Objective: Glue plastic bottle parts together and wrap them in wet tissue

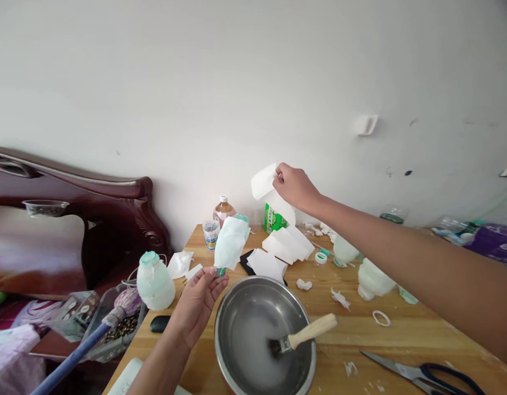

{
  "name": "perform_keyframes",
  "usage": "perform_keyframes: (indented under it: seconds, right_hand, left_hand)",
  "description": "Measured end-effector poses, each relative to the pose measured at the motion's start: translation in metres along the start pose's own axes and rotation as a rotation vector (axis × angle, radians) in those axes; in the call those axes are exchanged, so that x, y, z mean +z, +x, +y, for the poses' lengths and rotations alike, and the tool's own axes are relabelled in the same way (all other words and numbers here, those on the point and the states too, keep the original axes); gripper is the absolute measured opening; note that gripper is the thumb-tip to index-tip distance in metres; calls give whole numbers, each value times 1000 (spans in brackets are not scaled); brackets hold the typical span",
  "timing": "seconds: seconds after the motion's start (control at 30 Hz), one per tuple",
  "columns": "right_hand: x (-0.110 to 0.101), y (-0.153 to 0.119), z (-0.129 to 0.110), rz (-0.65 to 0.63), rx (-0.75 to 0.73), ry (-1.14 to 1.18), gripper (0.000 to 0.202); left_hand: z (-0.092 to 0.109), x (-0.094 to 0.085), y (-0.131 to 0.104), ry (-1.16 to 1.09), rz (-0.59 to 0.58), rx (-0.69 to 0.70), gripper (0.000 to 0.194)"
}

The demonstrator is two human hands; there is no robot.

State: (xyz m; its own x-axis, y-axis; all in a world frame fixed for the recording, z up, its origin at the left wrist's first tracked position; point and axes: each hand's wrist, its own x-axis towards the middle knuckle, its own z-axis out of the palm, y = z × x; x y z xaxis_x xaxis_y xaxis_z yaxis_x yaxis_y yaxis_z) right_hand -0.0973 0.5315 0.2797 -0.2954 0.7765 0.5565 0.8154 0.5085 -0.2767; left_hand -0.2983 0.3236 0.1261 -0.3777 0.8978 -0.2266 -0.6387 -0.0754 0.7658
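Observation:
My left hand (204, 293) grips the lower end of a small green object (232, 241) wrapped in white paper, held upright left of the bowl's far rim. My right hand (292, 186) pinches a white paper sheet (264, 181) in the air, higher and to the right. Below it, more white sheets (288, 244) lie spread on the table. A steel bowl (223, 351) holds cloudy liquid, and a brush with a wooden handle (313, 331) rests in it, its bristles in the liquid.
Scissors (413, 373) lie at the right front of the wooden table (339, 367). A paper-covered jar (155, 282) stands at the left edge, with similar ones (375, 278) on the right. A brown bottle (223, 209) and a cup (211, 234) stand behind. A blue pole (76, 356) leans left.

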Motion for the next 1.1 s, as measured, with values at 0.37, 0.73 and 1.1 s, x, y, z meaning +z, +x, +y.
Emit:
perform_keyframes:
  seconds: [0.37,0.73,1.1]
  right_hand:
    - [-10,-67,-39,-96,-168,201,12]
    - [-17,-98,-53,-364,177,706,5]
    - [9,-123,-78,-336,485,1288,11]
  left_hand:
    - [0,1,-1,40,-7,129,46]
    - [-1,0,-3,365,6,414,43]
    - [-7,2,-4,229,-121,186,40]
